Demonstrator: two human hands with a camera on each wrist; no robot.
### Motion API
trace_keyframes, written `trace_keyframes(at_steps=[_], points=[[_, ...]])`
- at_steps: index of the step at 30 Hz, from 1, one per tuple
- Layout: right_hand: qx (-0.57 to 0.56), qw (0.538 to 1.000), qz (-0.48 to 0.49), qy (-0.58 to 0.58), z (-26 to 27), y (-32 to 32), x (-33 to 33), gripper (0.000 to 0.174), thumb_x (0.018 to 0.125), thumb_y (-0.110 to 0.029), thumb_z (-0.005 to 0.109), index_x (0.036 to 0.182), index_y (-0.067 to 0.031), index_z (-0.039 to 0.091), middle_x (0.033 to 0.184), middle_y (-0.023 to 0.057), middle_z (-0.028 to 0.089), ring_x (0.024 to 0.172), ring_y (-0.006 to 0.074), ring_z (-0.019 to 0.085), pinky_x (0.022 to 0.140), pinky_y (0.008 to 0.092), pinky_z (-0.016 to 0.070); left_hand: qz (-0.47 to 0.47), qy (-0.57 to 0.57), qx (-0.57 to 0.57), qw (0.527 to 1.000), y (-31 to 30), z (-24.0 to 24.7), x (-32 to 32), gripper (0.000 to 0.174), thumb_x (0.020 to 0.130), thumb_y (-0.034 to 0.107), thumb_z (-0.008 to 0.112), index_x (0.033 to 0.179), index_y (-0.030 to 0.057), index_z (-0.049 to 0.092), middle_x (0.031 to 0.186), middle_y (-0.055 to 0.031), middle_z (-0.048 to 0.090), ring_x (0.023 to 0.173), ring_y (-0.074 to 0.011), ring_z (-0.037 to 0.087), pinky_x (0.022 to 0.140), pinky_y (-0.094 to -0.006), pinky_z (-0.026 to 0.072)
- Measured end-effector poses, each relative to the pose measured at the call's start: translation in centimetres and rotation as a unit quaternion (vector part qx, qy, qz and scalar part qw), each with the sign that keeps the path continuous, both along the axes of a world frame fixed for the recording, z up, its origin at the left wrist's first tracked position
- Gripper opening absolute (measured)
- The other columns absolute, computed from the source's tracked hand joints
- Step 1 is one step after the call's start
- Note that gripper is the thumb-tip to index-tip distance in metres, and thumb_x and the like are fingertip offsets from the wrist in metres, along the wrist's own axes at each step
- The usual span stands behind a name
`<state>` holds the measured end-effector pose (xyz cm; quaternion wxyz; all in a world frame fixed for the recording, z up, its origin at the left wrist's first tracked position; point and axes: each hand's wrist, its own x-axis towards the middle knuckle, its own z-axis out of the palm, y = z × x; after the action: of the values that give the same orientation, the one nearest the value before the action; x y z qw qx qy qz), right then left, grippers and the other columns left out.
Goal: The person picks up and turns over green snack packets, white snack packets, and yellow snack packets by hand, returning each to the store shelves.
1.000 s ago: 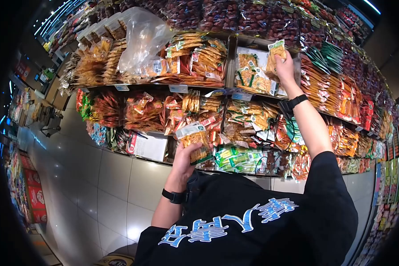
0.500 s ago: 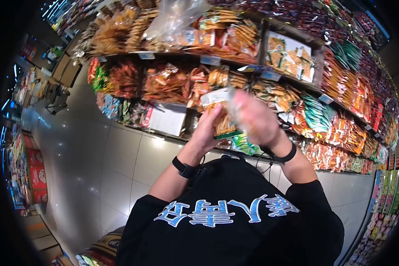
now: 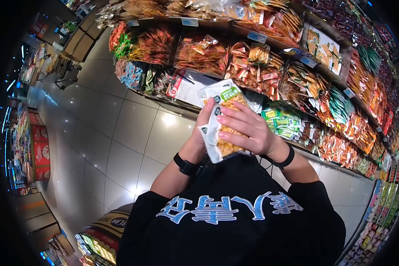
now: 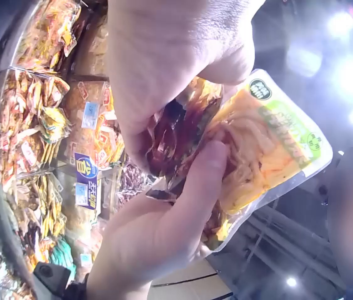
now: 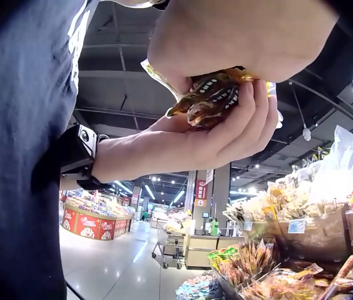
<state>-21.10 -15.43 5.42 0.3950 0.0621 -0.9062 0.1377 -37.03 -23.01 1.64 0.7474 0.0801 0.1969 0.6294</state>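
Note:
Both hands hold a small stack of clear snack packets (image 3: 230, 94) in front of the chest. Pale yellow strips of food and a green label show on the front packet. My left hand (image 3: 200, 126) grips the stack from its left edge, thumb on the front. Across the packet's face lie the spread fingers of my right hand (image 3: 251, 131); its thumb (image 4: 206, 169) presses the other side in the left wrist view. Underneath, the right wrist view shows the folded ends of brown packets (image 5: 214, 103) between the two hands.
Tiered shelves of bagged snacks (image 3: 204, 53) curve across the front. A bin (image 3: 323, 48) on the upper tier holds a few packets, and a white sheet (image 3: 192, 88) lies on the lowest tier. Tiled floor (image 3: 119, 119) stretches left to a red display stand (image 3: 40, 146).
My right hand has come down from the upper bin with a packet and joined the left hand at its packet. The head view has shifted, so the shelves sit higher and further right.

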Motion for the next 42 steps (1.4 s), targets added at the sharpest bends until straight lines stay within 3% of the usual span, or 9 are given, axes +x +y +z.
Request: trace_keyframes(at_steps=[7, 9, 15, 19, 24, 34, 37, 40, 42], points=[[-0.155, 0.967, -0.152, 0.13, -0.5, -2.1, -0.9, 0.029, 0.088, 0.003, 0.06, 0.117, 0.0016, 0.057, 0.123, 0.0222, 0.061, 0.112, 0.0343, 0.063, 0.094, 0.0447, 0.0525, 0.032, 0.079, 0.045, 0.995, -0.8, 0.5, -0.7, 0.043, 0.091, 0.021, 0.064, 0.125, -0.0017, 0.052, 0.111, -0.0145, 0.066, 0.097, -0.0236, 0.067, 0.085, -0.0395, 0.0574], [-0.374, 0.881, -0.164, 0.238, -1.1, -3.5, -0.9, 0.028, 0.097, 0.0, 0.051, 0.125, 0.0022, 0.052, 0.125, 0.015, 0.061, 0.104, 0.0198, 0.064, 0.088, 0.0326, 0.0522, 0.001, 0.09, 0.084, 0.992, -0.3, 1.0, -0.8, 0.039, 0.09, 0.016, 0.063, 0.122, -0.0044, 0.054, 0.105, -0.0157, 0.067, 0.095, -0.024, 0.068, 0.084, -0.0393, 0.0578], [-0.734, 0.54, -0.075, 0.406, -0.9, -2.4, -0.1, 0.04, 0.099, -0.014, 0.055, 0.136, -0.0025, 0.044, 0.132, 0.0094, 0.056, 0.121, 0.0246, 0.055, 0.104, 0.0426, 0.0441, 0.062, 0.139, 0.024, 0.988, 0.6, -0.8, 0.3, 0.036, 0.092, 0.011, 0.063, 0.124, -0.0025, 0.051, 0.109, -0.0144, 0.065, 0.097, -0.0223, 0.067, 0.089, -0.0367, 0.0556], [-0.767, 0.505, -0.069, 0.39, -1.4, -2.6, -0.1, 0.041, 0.1, -0.021, 0.054, 0.137, -0.0038, 0.045, 0.134, 0.0099, 0.055, 0.123, 0.0255, 0.054, 0.106, 0.0432, 0.0417, 0.094, 0.098, 0.027, 0.99, 1.5, -1.1, 2.1, 0.047, 0.09, 0.01, 0.066, 0.131, 0.0002, 0.045, 0.123, -0.0105, 0.06, 0.108, -0.0198, 0.063, 0.092, -0.0366, 0.0541], [-0.706, 0.572, -0.182, 0.376, -2.6, -3.4, 0.8, 0.042, 0.1, -0.019, 0.056, 0.138, -0.0033, 0.045, 0.131, 0.0081, 0.056, 0.119, 0.0203, 0.055, 0.103, 0.0398, 0.0439, 0.096, 0.114, 0.048, 0.988, 2.7, -0.4, 3.4, 0.048, 0.087, 0.005, 0.069, 0.129, -0.0006, 0.048, 0.12, -0.0114, 0.062, 0.106, -0.0196, 0.064, 0.092, -0.0358, 0.0543], [-0.727, 0.548, -0.106, 0.4, -1.3, 0.8, 7.4, 0.042, 0.098, -0.013, 0.057, 0.137, -0.0022, 0.045, 0.132, 0.0071, 0.056, 0.122, 0.0209, 0.053, 0.107, 0.0403, 0.039, 0.126, 0.124, 0.012, 0.984, 5.8, 0.0, 7.8, 0.046, 0.082, 0.0, 0.067, 0.125, -0.0022, 0.05, 0.115, -0.012, 0.064, 0.101, -0.0203, 0.066, 0.089, -0.0348, 0.0557], [-0.547, 0.713, -0.174, 0.402, -1.4, 2.6, 11.0, 0.035, 0.097, -0.006, 0.055, 0.131, 0.0001, 0.051, 0.129, 0.01, 0.057, 0.119, 0.0209, 0.055, 0.102, 0.0369, 0.0428, 0.129, 0.139, 0.009, 0.982, 7.1, 0.2, 9.9, 0.045, 0.082, 0.0, 0.066, 0.125, -0.0021, 0.05, 0.115, -0.0124, 0.064, 0.102, -0.0207, 0.066, 0.089, -0.0348, 0.0557], [-0.194, 0.926, -0.267, 0.186, -0.2, 3.6, 14.4, 0.033, 0.082, -0.001, 0.063, 0.115, -0.0059, 0.066, 0.113, 0.0082, 0.061, 0.106, 0.0221, 0.06, 0.091, 0.0368, 0.047, 0.11, 0.153, 0.021, 0.982, 7.9, 1.0, 13.0, 0.044, 0.084, 0.003, 0.064, 0.125, -0.0014, 0.05, 0.116, -0.0127, 0.064, 0.101, -0.0214, 0.067, 0.089, -0.0346, 0.0559], [-0.002, 0.968, -0.249, 0.027, 0.9, 4.8, 16.0, 0.042, 0.07, -0.006, 0.071, 0.111, -0.0086, 0.069, 0.105, 0.0065, 0.061, 0.099, 0.0245, 0.06, 0.086, 0.0376, 0.0469, 0.029, 0.06, 0.087, 0.994, 8.8, -1.1, 14.4, 0.041, 0.089, 0.009, 0.058, 0.128, -0.001, 0.049, 0.119, -0.0136, 0.063, 0.105, -0.0228, 0.066, 0.091, -0.0362, 0.0554]])
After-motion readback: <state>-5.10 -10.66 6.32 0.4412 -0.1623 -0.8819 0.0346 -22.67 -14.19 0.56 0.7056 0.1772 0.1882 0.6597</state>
